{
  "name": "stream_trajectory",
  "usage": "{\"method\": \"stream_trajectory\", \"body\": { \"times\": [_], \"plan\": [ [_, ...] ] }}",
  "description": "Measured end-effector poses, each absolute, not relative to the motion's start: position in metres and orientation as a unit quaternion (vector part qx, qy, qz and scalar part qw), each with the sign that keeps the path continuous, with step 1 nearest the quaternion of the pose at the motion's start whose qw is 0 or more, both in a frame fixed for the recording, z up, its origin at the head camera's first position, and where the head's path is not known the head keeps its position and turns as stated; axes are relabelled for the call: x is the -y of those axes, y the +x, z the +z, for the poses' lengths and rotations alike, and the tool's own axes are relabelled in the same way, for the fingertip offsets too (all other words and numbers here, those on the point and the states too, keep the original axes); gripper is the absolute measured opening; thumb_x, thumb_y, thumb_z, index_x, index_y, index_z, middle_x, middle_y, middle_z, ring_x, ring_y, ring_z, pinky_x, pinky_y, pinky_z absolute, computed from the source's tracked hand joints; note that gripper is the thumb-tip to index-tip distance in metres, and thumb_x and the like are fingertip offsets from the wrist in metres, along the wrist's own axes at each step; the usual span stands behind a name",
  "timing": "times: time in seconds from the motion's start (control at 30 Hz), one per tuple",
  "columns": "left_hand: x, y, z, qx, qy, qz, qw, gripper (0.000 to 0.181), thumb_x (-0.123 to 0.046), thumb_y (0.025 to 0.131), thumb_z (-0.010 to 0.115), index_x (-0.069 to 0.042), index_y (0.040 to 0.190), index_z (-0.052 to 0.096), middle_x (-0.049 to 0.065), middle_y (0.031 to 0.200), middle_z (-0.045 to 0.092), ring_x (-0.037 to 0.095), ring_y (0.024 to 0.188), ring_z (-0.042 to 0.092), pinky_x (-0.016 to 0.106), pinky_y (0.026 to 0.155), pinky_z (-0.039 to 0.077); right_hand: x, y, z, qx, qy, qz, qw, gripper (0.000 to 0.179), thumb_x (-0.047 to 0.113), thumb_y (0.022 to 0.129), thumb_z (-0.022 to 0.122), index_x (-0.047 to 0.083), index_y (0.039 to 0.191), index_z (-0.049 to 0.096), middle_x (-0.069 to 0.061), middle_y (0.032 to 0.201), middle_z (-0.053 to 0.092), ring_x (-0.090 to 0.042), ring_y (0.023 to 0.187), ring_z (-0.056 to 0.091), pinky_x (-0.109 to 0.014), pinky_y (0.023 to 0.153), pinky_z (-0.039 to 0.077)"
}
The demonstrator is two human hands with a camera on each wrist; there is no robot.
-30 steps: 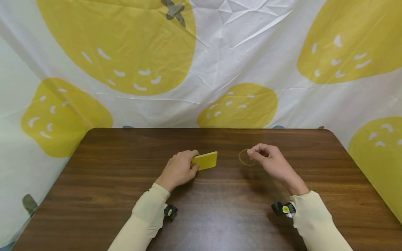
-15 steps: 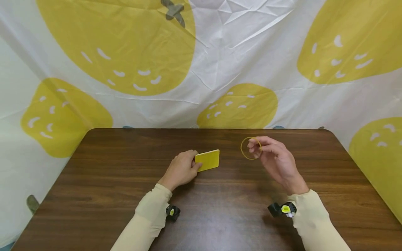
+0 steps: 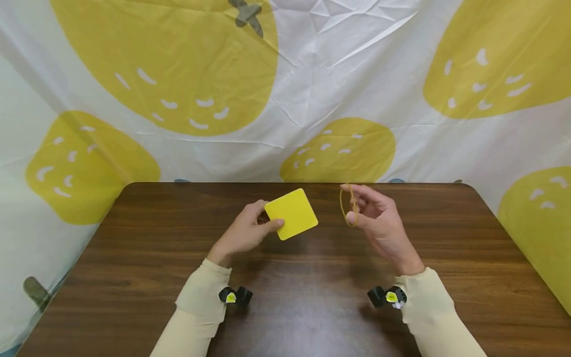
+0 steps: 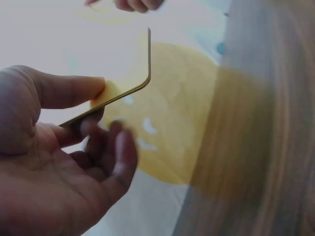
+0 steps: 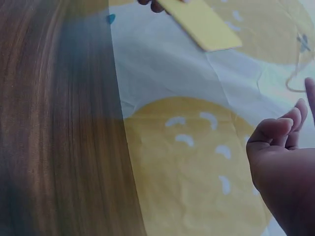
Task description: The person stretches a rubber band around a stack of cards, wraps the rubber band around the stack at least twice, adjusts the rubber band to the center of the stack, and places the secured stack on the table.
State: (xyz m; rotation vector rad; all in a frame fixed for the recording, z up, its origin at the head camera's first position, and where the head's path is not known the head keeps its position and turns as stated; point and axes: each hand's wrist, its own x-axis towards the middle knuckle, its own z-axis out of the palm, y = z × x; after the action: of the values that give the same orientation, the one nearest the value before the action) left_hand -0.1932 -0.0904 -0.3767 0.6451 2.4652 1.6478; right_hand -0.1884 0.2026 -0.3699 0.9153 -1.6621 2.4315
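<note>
A yellow square card [image 3: 295, 213] with rounded corners is held up over the table by my left hand [image 3: 243, 230], its broad face toward the head camera. My left thumb lies on the face near the lower left edge, with fingers behind; the left wrist view shows the card [image 4: 118, 54] nearly edge-on at its corner. To the right, my right hand [image 3: 384, 225] holds a thin rubber band [image 3: 341, 203], looped as a narrow upright oval at the thumb and index fingertips. A gap separates band and card. Only part of the band [image 5: 290, 88] shows in the right wrist view.
Both hands are over a dark wood-grain table [image 3: 134, 258]. A white cloth [image 3: 308, 99] with large yellow fruit prints hangs behind its far edge and along the sides. Each wrist carries a small black camera, such as the left camera [image 3: 241, 296].
The card has tilted up, turning from a foreshortened strip to a full square. My right hand has moved slightly up and left, and the rubber band has gone from round to a narrow oval.
</note>
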Motion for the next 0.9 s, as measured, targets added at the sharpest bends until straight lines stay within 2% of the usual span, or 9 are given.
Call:
{"method": "stream_trajectory", "body": {
  "times": [0.07, 0.17, 0.27, 0.37, 0.6, 0.9],
  "plan": [
    [0.091, -0.192, -0.373, -0.794, 0.21, 0.566, 0.073, 0.023, -0.004, 0.095, 0.067, 0.009, 0.114, 0.064, 0.013, 0.098, 0.068, 0.02, 0.08, 0.063, 0.034, 0.074, 0.052, -0.2, -0.188, -0.368, 0.603, 0.284, 0.745, 0.034, 0.054, -0.005, 0.081, 0.082, 0.003, 0.132, 0.066, -0.004, 0.109, 0.06, -0.015, 0.086, 0.048, -0.02, 0.07, 0.046],
    [0.092, -0.19, -0.372, -0.749, 0.203, 0.618, 0.125, 0.021, 0.001, 0.095, 0.064, 0.013, 0.113, 0.062, 0.016, 0.097, 0.07, 0.02, 0.079, 0.067, 0.039, 0.075, 0.057, -0.197, -0.187, -0.367, 0.721, 0.263, 0.639, 0.047, 0.066, -0.002, 0.076, 0.088, 0.01, 0.136, 0.063, -0.006, 0.103, 0.049, -0.022, 0.086, 0.044, -0.026, 0.07, 0.042],
    [0.094, -0.189, -0.373, -0.71, 0.194, 0.654, 0.174, 0.02, 0.004, 0.095, 0.062, 0.017, 0.11, 0.061, 0.016, 0.094, 0.072, 0.019, 0.077, 0.069, 0.039, 0.073, 0.058, -0.195, -0.185, -0.369, 0.802, 0.257, 0.537, 0.047, 0.078, 0.011, 0.071, 0.095, 0.024, 0.14, 0.06, -0.005, 0.109, 0.044, -0.027, 0.092, 0.042, -0.03, 0.074, 0.039],
    [0.096, -0.189, -0.375, -0.691, 0.195, 0.663, 0.209, 0.021, 0.004, 0.096, 0.061, 0.017, 0.111, 0.06, 0.016, 0.094, 0.072, 0.019, 0.078, 0.07, 0.037, 0.072, 0.058, -0.194, -0.185, -0.372, 0.83, 0.272, 0.486, 0.027, 0.092, 0.022, 0.066, 0.099, 0.032, 0.145, 0.052, -0.005, 0.112, 0.038, -0.027, 0.096, 0.04, -0.032, 0.08, 0.039],
    [0.098, -0.192, -0.38, -0.679, 0.206, 0.656, 0.259, 0.024, 0.001, 0.096, 0.062, 0.016, 0.114, 0.06, 0.012, 0.094, 0.072, 0.021, 0.08, 0.07, 0.036, 0.072, 0.059, -0.189, -0.184, -0.381, 0.838, 0.314, 0.447, -0.014, 0.116, 0.033, 0.059, 0.101, 0.03, 0.155, 0.037, -0.01, 0.114, 0.032, -0.028, 0.095, 0.036, -0.039, 0.079, 0.039],
    [0.097, -0.193, -0.384, -0.648, 0.224, 0.663, 0.301, 0.021, 0.002, 0.095, 0.061, 0.014, 0.113, 0.061, 0.007, 0.091, 0.072, 0.018, 0.079, 0.069, 0.031, 0.069, 0.058, -0.184, -0.184, -0.383, 0.832, 0.331, 0.444, -0.026, 0.119, 0.036, 0.057, 0.101, 0.028, 0.156, 0.035, -0.005, 0.117, 0.032, -0.031, 0.1, 0.036, -0.034, 0.081, 0.039]
  ]
}}
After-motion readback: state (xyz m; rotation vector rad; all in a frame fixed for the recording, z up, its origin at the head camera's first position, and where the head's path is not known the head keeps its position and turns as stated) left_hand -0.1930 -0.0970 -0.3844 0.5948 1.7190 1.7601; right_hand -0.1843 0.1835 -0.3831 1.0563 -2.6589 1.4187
